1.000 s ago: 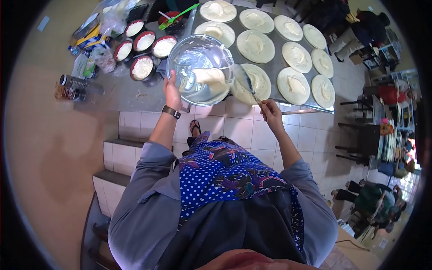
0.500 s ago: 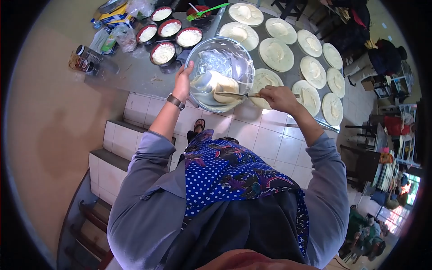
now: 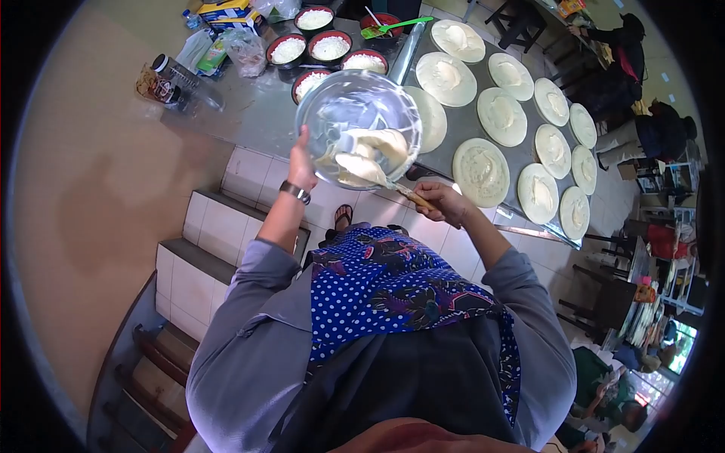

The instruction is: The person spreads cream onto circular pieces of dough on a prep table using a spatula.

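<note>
My left hand is closed on the left side of a clear mixing bowl, which I hold tilted in the air in front of the table's edge. Thick white cream lies in its lower part and smears its walls. My right hand grips the handle of a wooden-handled spatula. Its blade, coated in cream, is inside the bowl near the lower rim. To the right, several pale flat rounds lie on a metal surface, many with a dollop or swirl of cream on top.
Dark bowls of white crumbly food stand behind the mixing bowl, beside a green spatula. A jar and plastic bags are at the left. Tiled steps lie below left. Other people are at the right.
My right hand has come down and nearer my body, and the spatula now slants with its cream-covered face showing. The bowl has shifted slightly left. The view has turned, so the table appears farther right.
</note>
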Demonstrator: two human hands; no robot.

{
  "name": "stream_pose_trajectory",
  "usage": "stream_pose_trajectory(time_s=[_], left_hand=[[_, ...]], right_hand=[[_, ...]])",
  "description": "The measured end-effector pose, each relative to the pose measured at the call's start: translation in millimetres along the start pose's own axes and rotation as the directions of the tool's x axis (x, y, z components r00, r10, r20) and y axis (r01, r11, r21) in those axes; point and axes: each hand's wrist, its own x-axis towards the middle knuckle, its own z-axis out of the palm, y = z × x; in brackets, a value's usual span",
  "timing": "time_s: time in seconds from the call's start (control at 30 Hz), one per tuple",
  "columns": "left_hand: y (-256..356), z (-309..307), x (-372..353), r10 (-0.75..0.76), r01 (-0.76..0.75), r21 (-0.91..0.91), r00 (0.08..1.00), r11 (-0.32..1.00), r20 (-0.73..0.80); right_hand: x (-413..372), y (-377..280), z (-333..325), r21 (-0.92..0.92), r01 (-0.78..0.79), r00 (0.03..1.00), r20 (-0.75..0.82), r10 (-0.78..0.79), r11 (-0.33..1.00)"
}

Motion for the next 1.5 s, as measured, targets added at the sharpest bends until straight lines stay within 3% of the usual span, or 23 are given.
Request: stream_pose_trajectory(time_s=[0.17, 0.23, 0.3, 0.37, 0.4, 0.43, 0.47, 0.5, 0.57, 0.63, 0.7, 0.77, 0.83, 0.87, 0.9, 0.97, 1.03, 1.13, 1.17, 1.23, 1.3, 1.37, 1.5], left_hand=[[29.0, -53.2, 1.0, 0.043, -0.040, -0.170, 0.999, 0.985, 0.014], [36.3, -79.1, 11.3, 0.070, -0.071, -0.183, 0.997, 0.981, -0.011], [42.5, -105.3, 23.2, 0.154, -0.174, -0.153, 0.979, 0.973, -0.131], [41.5, -151.7, 49.2, 0.155, -0.179, -0.172, 0.977, 0.969, -0.147], [43.1, -167.1, 58.4, 0.164, -0.197, -0.193, 0.971, 0.961, -0.174], [48.6, -171.0, 60.0, 0.153, -0.183, -0.188, 0.975, 0.965, -0.162], [54.5, -171.7, 59.7, 0.192, -0.231, -0.150, 0.953, 0.961, -0.235], [59.1, -174.3, 61.2, 0.232, -0.275, -0.107, 0.924, 0.955, -0.305], [61.7, -195.2, 79.7, 0.244, -0.305, -0.115, 0.897, 0.945, -0.369], [64.2, -205.3, 94.9, 0.256, -0.337, -0.120, 0.865, 0.934, -0.431], [71.9, -201.6, 104.1, 0.167, -0.325, -0.197, 0.814, 0.925, -0.556], [71.7, -224.0, 134.2, 0.150, -0.325, -0.255, 0.835, 0.911, -0.530], [70.1, -226.4, 150.6, 0.132, -0.332, -0.292, 0.832, 0.897, -0.539], [68.3, -225.7, 156.8, 0.148, -0.336, -0.279, 0.836, 0.900, -0.528], [67.0, -224.4, 162.6, 0.134, -0.310, -0.281, 0.851, 0.908, -0.508], [64.7, -221.9, 172.5, 0.111, -0.309, -0.320, 0.852, 0.896, -0.512], [58.8, -219.1, 183.6, 0.109, -0.289, -0.297, 0.858, 0.910, -0.502], [48.5, -237.4, 208.9, 0.099, -0.255, -0.217, 0.831, 0.942, -0.548], [49.5, -228.8, 203.6, 0.095, -0.247, -0.217, 0.837, 0.944, -0.539], [54.5, -210.0, 191.8, 0.088, -0.178, -0.149, 0.877, 0.973, -0.471], [53.7, -207.2, 194.9, 0.044, -0.136, -0.183, 0.901, 0.974, -0.432], [55.5, -195.2, 187.2, -0.030, -0.058, -0.176, 0.888, 0.983, -0.459], [44.3, -182.8, 177.4, -0.112, -0.038, -0.301, 0.878, 0.953, -0.465]], right_hand=[[23.0, -4.0, 4.5, 0.104, 0.196, 0.981, -0.022, -0.195, 0.975], [24.2, -7.8, -1.0, 0.145, 0.298, 0.936, -0.238, -0.259, 0.943], [29.7, -5.4, -19.8, 0.066, 0.392, 0.848, -0.413, -0.333, 0.918], [30.8, -11.3, -22.0, -0.108, 0.436, 0.682, -0.607, -0.407, 0.893], [42.8, -7.5, -35.5, -0.103, 0.441, 0.673, -0.620, -0.404, 0.892], [63.6, 5.5, -60.3, -0.451, 0.433, 0.442, -0.648, -0.620, 0.781], [73.6, 14.6, -73.8, -0.742, 0.311, 0.206, -0.558, -0.804, 0.594], [76.6, 18.0, -70.0, -0.737, 0.304, 0.194, -0.572, -0.797, 0.603], [92.7, 21.9, -54.2, -0.937, -0.113, -0.053, -0.327, -0.944, 0.331], [102.4, 32.7, -35.7, -0.856, -0.357, 0.004, -0.402, -0.916, 0.374], [107.6, 44.0, -19.2, -0.856, -0.327, 0.013, -0.428, -0.904, 0.400], [108.7, 53.9, -15.1, -0.861, -0.297, -0.017, -0.428, -0.904, 0.413], [106.4, 64.1, -18.9, -0.740, 0.162, 0.128, -0.640, -0.758, 0.652], [104.4, 65.9, -20.0, -0.651, 0.352, 0.136, -0.675, -0.725, 0.672], [95.6, 69.6, -21.6, -0.650, 0.342, 0.110, -0.689, -0.716, 0.678], [73.1, 69.6, -17.0, -0.195, 0.543, 0.426, -0.775, -0.468, 0.817], [59.9, 70.8, -12.9, -0.113, 0.576, 0.405, -0.821, -0.403, 0.810], [37.8, 83.0, -28.4, -0.328, 0.467, 0.240, -0.847, -0.474, 0.822], [31.1, 89.0, -36.5, -0.328, 0.469, 0.229, -0.851, -0.472, 0.820], [20.2, 97.8, -53.7, -0.484, 0.398, 0.087, -0.826, -0.557, 0.780], [7.9, 102.0, -69.0, -0.479, 0.378, 0.094, -0.831, -0.548, 0.792], [-1.3, 99.1, -82.4, -0.545, 0.221, 0.100, -0.812, -0.575, 0.809], [-9.8, 90.9, -109.0, -0.611, 0.190, 0.100, -0.767, -0.634, 0.769]])
